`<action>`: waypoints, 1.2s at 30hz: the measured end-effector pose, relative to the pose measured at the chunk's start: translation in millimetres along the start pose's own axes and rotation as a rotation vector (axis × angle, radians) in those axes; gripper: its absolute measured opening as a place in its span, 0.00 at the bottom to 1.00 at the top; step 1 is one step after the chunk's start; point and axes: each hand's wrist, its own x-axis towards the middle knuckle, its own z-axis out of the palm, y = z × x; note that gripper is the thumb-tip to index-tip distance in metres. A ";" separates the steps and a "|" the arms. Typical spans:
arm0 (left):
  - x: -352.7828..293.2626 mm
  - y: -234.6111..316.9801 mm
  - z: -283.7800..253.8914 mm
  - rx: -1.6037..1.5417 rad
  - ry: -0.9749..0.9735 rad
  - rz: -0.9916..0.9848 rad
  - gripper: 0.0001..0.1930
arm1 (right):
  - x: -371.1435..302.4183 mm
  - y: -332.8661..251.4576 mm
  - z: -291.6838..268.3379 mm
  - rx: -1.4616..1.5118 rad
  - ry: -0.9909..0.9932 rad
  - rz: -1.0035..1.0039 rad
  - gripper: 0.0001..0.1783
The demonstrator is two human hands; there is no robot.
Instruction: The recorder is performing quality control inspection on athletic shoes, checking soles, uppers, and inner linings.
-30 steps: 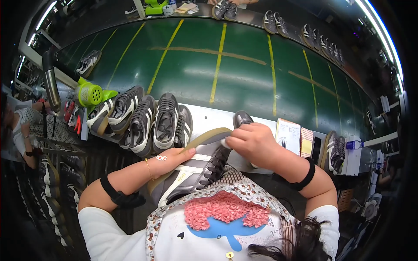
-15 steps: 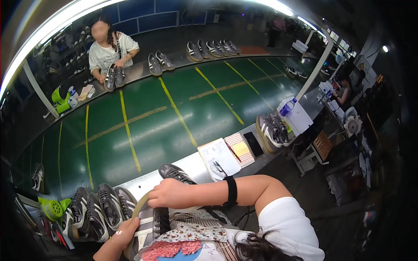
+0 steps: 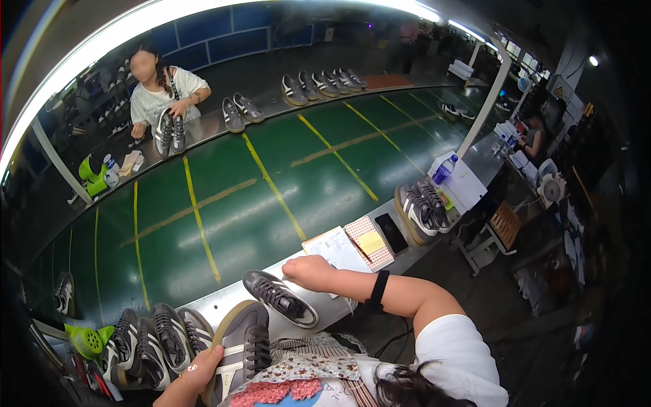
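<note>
My left hand (image 3: 203, 368) grips a dark grey sneaker (image 3: 234, 349) with white stripes and a gum sole, its toe pointing away from me above my lap. Over the near edge of an open notebook (image 3: 329, 245), my right hand (image 3: 308, 273) has its fingers curled in; whatever they hold is hidden. Just left of that hand, a matching sneaker (image 3: 281, 298) lies on the metal ledge (image 3: 227, 298). A reddish pen (image 3: 359, 245) rests across the notebook's patterned page.
Several sneakers (image 3: 152, 346) and a green holder (image 3: 87, 341) crowd the left. A phone (image 3: 391, 234), a sneaker pair (image 3: 420, 210) and a bottle (image 3: 445, 168) stand right. Across the green conveyor (image 3: 224, 210), a co-worker (image 3: 166, 102) handles two sneakers (image 3: 169, 132); more shoes line the far ledge.
My right hand has left the held sneaker and moved right to the notebook, uncovering the sneaker on the ledge. My left hand keeps its shoe. The co-worker's shoes are tilted more upright.
</note>
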 end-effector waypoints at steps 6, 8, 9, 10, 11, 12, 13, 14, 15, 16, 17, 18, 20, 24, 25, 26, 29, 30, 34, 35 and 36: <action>4.6 -37.3 -20.2 -0.532 -0.087 -0.268 0.25 | -36.4 136.6 105.7 0.294 0.102 0.696 0.21; -3.2 -36.8 -27.9 -0.543 -0.254 -0.203 0.26 | -44.0 137.3 108.0 0.384 0.106 0.822 0.22; -3.9 -37.4 -30.5 -0.544 -0.247 -0.201 0.26 | -48.3 135.8 109.3 0.197 0.117 0.862 0.25; -4.1 -37.8 -33.3 -0.563 -0.221 -0.180 0.26 | -54.1 131.2 106.9 0.009 0.129 0.904 0.29; -4.3 -38.4 -36.2 -0.583 -0.195 -0.159 0.26 | -56.9 127.8 107.5 -0.231 0.222 0.776 0.32; -4.4 -39.1 -39.2 -0.601 -0.170 -0.138 0.26 | -56.5 122.9 107.6 -0.227 0.225 0.778 0.32; -4.4 -39.8 -42.3 -0.619 -0.145 -0.116 0.26 | -56.0 113.8 109.6 -0.070 0.228 0.614 0.34; -2.4 -40.4 -44.0 -0.637 -0.128 -0.092 0.26 | -54.2 100.3 101.6 0.077 0.231 0.450 0.36; -0.8 -40.9 -45.8 -0.653 -0.109 -0.070 0.26 | -49.7 89.8 101.7 0.332 0.035 0.428 0.39; 1.5 -40.7 -48.4 -0.666 -0.093 -0.048 0.26 | -44.0 79.3 105.1 0.586 -0.159 0.398 0.42; 3.7 -40.5 -51.4 -0.681 -0.075 -0.025 0.26 | -39.2 69.8 110.4 0.659 -0.298 0.378 0.44; 6.0 -40.3 -54.2 -0.696 -0.058 -0.002 0.26 | -35.4 60.3 118.9 0.731 -0.436 0.356 0.46; 10.1 -39.9 -58.0 -0.729 -0.022 0.047 0.26 | -25.9 49.8 147.9 0.747 -0.615 0.401 0.44; 9.5 -44.2 -65.7 -0.815 0.075 0.148 0.26 | -19.7 19.2 158.9 0.455 -0.390 0.573 0.39; 10.8 -32.8 -58.5 -0.895 0.063 0.231 0.27 | -19.8 22.1 169.4 0.469 -0.324 0.607 0.37; 14.3 -23.7 -55.1 -0.915 0.073 0.267 0.28 | -20.7 22.5 171.8 0.484 -0.257 0.646 0.35; 12.2 11.5 -36.4 -0.906 0.135 0.334 0.30 | -19.9 27.6 166.0 0.913 -0.227 0.686 0.35; 14.6 15.8 -33.1 -0.904 0.155 0.362 0.30 | -20.6 28.0 161.3 1.189 -0.174 0.694 0.36; 28.7 31.0 -25.6 -0.929 0.134 0.444 0.29 | -30.4 -3.2 69.7 1.491 -0.007 0.679 0.38; 31.4 32.8 -25.1 -0.925 0.115 0.463 0.29 | -32.6 -2.0 58.5 1.608 0.029 0.585 0.39; 33.6 34.1 -24.0 -0.921 0.093 0.482 0.29 | -35.9 0.0 44.1 1.720 0.070 0.487 0.39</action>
